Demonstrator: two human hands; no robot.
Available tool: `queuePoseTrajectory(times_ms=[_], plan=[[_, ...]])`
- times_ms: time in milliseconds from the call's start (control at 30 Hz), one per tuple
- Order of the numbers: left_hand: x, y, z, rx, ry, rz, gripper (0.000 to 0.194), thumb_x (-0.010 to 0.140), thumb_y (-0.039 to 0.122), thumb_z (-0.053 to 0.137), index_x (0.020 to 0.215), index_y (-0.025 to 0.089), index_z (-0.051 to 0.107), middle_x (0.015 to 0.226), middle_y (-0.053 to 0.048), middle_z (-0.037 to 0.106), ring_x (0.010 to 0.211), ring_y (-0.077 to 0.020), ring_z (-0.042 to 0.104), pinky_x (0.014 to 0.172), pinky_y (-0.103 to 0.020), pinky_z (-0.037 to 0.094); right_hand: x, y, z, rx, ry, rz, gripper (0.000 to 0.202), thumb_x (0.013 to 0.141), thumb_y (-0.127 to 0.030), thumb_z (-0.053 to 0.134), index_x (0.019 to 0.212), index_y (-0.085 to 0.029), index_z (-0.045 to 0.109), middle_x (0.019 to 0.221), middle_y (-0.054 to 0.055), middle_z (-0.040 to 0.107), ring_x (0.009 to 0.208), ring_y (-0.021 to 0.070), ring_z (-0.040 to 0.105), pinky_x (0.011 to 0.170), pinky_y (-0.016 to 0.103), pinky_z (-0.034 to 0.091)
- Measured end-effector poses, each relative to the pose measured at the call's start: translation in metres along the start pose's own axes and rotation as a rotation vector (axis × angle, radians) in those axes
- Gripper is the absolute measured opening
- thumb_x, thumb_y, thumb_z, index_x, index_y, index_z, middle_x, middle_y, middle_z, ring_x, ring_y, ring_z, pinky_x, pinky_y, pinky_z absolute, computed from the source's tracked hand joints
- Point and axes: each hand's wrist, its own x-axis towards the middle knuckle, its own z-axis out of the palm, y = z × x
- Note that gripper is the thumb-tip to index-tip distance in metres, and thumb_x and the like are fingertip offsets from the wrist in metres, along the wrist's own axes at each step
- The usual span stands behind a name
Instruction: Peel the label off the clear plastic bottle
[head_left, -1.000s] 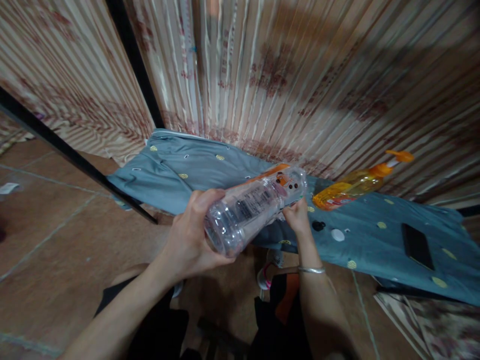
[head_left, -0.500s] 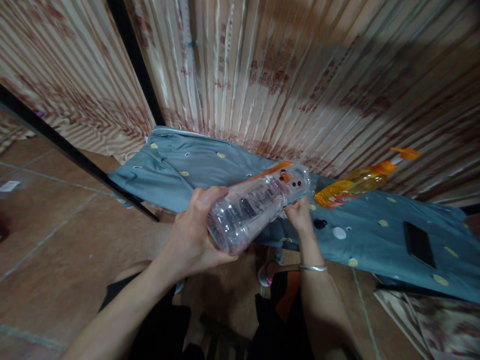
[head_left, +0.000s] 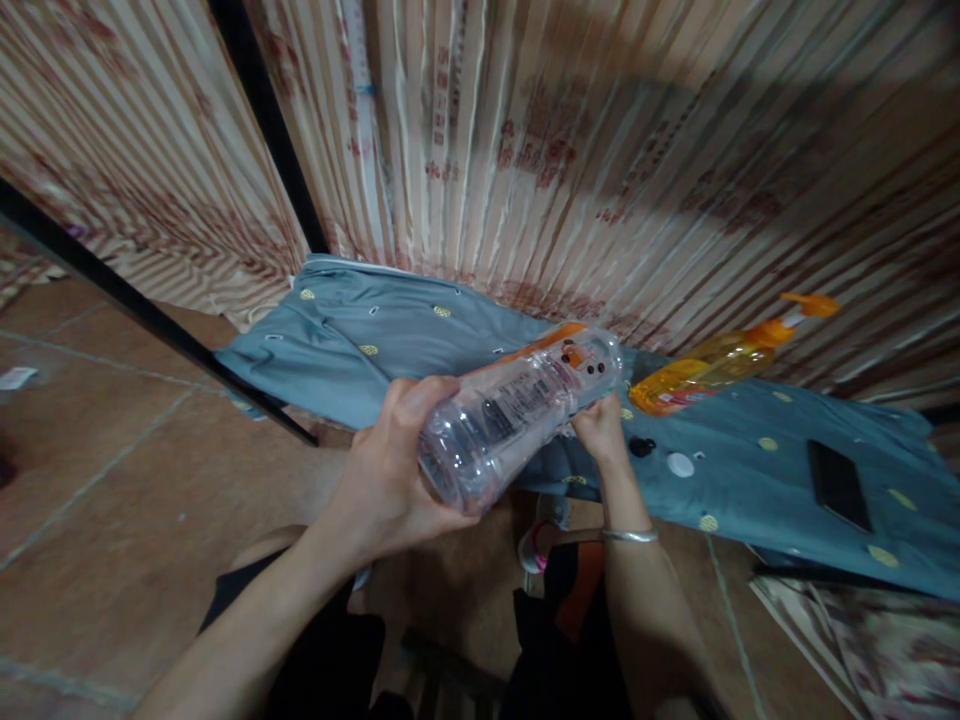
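Observation:
A clear plastic bottle [head_left: 491, 420] with a printed label and orange markings is tilted over the cloth-covered surface, its far end pointing up and right. My left hand [head_left: 394, 475] is closed around the near, ribbed end. Under the far end, my right hand [head_left: 601, 430] is closed against the bottle's lower side; the bottle hides most of its fingers. A silver bangle circles the right wrist. Just right of that hand lie a small black piece [head_left: 642, 446] and a white round cap [head_left: 680, 464]. Behind them stands a pump bottle [head_left: 697, 372] of yellow-orange liquid.
Blue-grey cloth [head_left: 345, 330] with pineapple prints covers the long low surface. A dark phone [head_left: 838, 485] lies on its right part. Striped curtain [head_left: 540, 150] hangs close behind. Black poles [head_left: 150, 310] rise at the left, over tiled floor [head_left: 97, 470].
Almost nothing differs. Both hands and the plastic bottle appear very slightly further right and lower in the picture, with the grip unchanged.

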Motion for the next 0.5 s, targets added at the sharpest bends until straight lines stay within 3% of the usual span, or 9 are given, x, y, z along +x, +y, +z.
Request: queuePoseTrajectory(times_ms=[200,500], plan=[[0.0002,0.0014,-0.0009,0.014,0.0,0.005,0.09,0.075,0.033,0.082,0.151,0.026,0.035,0.119,-0.011,0.064,0.097,-0.0296,0.07,0.062,-0.04,0.066,0.0003,-0.0043,0.0,-0.014,0.0,-0.003,0.077,0.075,-0.044,0.076,0.142,-0.016,0.049,0.13,0.017,0.069,0.112,0.0322,0.07,0.107,0.055,0.054],[0.0011,0.0028,-0.0023,0.037,-0.014,0.021,0.084,0.077,0.031,0.079,0.149,0.02,0.037,0.117,-0.011,0.063,0.095,-0.026,0.07,0.064,-0.035,0.066,-0.0002,-0.0036,-0.0009,-0.004,-0.012,0.03,0.082,0.075,-0.042,0.078,0.145,-0.016,0.047,0.136,0.019,0.067,0.122,0.0356,0.067,0.11,0.057,0.052]])
